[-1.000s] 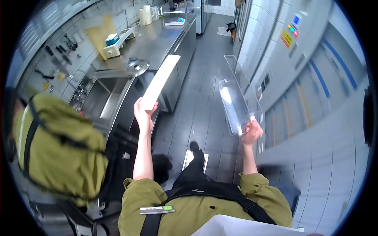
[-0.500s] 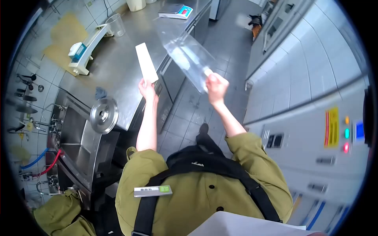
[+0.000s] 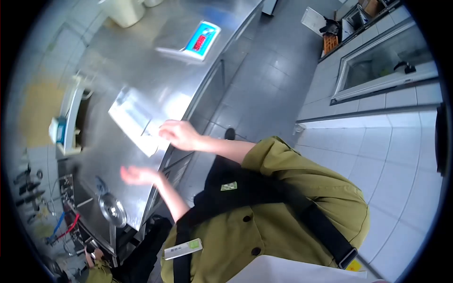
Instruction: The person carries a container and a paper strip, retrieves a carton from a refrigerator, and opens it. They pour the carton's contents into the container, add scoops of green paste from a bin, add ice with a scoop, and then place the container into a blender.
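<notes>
My right hand (image 3: pixel 179 135) is over the near edge of the steel counter (image 3: pixel 141 188), its fingers curled on the near end of a clear plastic piece (image 3: pixel 147 123). Motion blurs this plastic, so whether it is a bag or a stiff box cannot be told. A white flat strip (image 3: pixel 123 118) lies at the counter, seen partly through or beside the plastic. Closer to me, my left hand (image 3: pixel 140 175) holds nothing. It hovers over the counter with the fingers stretched out and slightly blurred.
A scale (image 3: pixel 200 42) with a red display stands farther along the counter, near a white bucket (image 3: pixel 123 12). A round metal lid (image 3: pixel 112 210) sits by the sink end. Along the wall is a white rack (image 3: pixel 71 118). Tiled floor (image 3: pixel 269 70) runs to the right.
Both hands have moved left over the counter. My left hand has let go of the white strip. My right hand has brought the clear plastic down beside it. The view has turned, too.
</notes>
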Demonstrator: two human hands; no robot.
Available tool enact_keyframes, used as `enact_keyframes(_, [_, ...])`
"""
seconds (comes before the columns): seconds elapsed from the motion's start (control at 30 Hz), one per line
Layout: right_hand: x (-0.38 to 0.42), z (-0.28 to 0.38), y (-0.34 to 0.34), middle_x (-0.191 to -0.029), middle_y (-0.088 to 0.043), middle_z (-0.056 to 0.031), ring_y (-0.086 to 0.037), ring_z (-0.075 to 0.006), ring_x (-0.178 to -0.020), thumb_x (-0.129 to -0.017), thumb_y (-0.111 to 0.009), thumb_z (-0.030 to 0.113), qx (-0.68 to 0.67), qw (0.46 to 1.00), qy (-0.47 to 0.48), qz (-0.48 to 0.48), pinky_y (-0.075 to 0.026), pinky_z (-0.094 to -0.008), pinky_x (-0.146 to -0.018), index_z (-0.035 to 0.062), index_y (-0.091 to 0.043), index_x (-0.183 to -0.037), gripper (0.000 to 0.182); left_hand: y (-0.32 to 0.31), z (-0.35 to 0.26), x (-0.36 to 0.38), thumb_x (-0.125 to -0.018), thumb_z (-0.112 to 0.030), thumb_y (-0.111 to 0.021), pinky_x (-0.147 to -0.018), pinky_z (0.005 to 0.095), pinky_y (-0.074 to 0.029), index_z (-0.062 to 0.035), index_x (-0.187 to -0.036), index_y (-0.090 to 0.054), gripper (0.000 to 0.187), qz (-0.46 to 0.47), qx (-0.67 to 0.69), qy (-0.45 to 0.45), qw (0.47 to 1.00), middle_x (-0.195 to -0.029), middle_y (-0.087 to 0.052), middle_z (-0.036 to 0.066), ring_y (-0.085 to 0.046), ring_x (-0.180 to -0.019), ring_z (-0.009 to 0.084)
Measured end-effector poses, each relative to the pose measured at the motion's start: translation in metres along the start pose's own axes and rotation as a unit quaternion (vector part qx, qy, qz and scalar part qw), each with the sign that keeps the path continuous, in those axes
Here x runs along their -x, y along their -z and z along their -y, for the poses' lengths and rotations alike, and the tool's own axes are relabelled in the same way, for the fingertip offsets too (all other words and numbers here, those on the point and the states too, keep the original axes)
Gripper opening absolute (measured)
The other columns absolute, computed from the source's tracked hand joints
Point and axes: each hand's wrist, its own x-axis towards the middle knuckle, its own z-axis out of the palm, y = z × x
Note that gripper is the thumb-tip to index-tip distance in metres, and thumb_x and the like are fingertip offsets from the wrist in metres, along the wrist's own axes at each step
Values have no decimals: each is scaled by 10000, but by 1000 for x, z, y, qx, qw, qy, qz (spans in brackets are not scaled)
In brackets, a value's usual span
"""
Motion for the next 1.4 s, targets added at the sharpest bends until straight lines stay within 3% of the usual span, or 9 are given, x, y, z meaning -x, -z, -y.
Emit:
enact_keyframes(0.13, [-29, -60, 148, -987, -535, -91, -571, -251, -771, -781, -545, 318, 36, 994, -90, 54, -457, -328, -664, 82, -547, -1004, 325, -50, -165, 21, -793, -31, -451, -924, 366, -307, 54, -999, -459, 223, -38, 232, -150, 960, -1025, -486, 150, -438, -1016, 242])
enact_keyframes(0.27, [-24, -195, 338, -839, -612, -129, -587, -247, -799, -789, -525, 308, 25, 942, -332, -41, -452, -329, -689, 37, -591, -918, 307, -204, -266, 135, -791, -33, -468, -870, 335, -373, 34, -977, -490, 199, 336, 394, -187, 835, -960, -536, 133, -506, -919, 214])
enact_keyframes(0.37, [-4, -279, 492, -706, -594, -76, -571, -133, -611, -806, -505, 236, 56, 912, -402, -62, -453, -267, -577, -22, -577, -904, 285, -330, -334, 228, -845, -107, -464, -791, 298, -421, -10, -958, -521, 159, 655, 250, 126, 702, -888, -555, 82, -529, -851, 159])
enact_keyframes(0.47, [-11, -327, 665, -698, -602, -80, -578, -130, -593, -789, -508, 236, 89, 880, -464, -50, -465, -265, -564, -13, -600, -874, 279, -434, -358, 332, -837, -117, -490, -796, 272, -410, -27, -987, -527, 178, 659, 297, 477, 501, -898, -560, 51, -529, -864, 148])
enact_keyframes(0.53, [-25, -352, 759, -698, -605, -83, -582, -133, -588, -786, -503, 219, 123, 848, -514, -51, -469, -263, -560, -15, -606, -871, 269, -486, -404, 383, -836, -123, -493, -812, 274, -405, -30, -1017, -515, 205, 656, 226, 539, 478, -938, -557, 67, -525, -910, 148])
enact_keyframes(0.87, [-374, -507, 1113, -802, -598, -93, -575, -133, -628, -809, -492, 190, -38, 924, -355, -134, -473, -264, -604, -21, -568, -948, 263, -798, -575, 529, -831, -148, -531, -750, 223, -403, -47, -1016, -535, 211, 613, 193, 360, 676, -920, -579, 45, -532, -875, 116])
enact_keyframes(0.97, [-427, -523, 1217, -884, -593, -108, -581, -139, -663, -809, -506, 226, -13, 928, -364, -85, -475, -257, -624, -18, -547, -1006, 317, -911, -676, 583, -828, -110, -528, -780, 238, -405, -8, -1015, -533, 213, 656, 202, 183, 704, -904, -573, 57, -531, -877, 132])
enact_keyframes(1.13, [-479, -560, 1458, -892, -608, -97, -585, -139, -653, -776, -565, 281, 73, 915, -356, -177, -481, -284, -627, 28, -573, -1009, 344, -1066, -897, 682, -832, -96, -517, -828, 250, -397, -5, -1086, -497, 271, 795, 298, 93, 520, -1016, -556, 88, -527, -938, 148])
enact_keyframes(1.4, [-725, -633, 1740, -971, -584, -173, -551, -281, -943, -703, -555, 292, 242, 933, -85, -252, -430, -342, -810, -9, -548, -1001, 424, -1245, -1100, 807, -826, -44, -480, -878, 286, -380, 10, -1133, -448, 313, 679, 430, 72, 591, -1101, -510, 121, -507, -1002, 183])
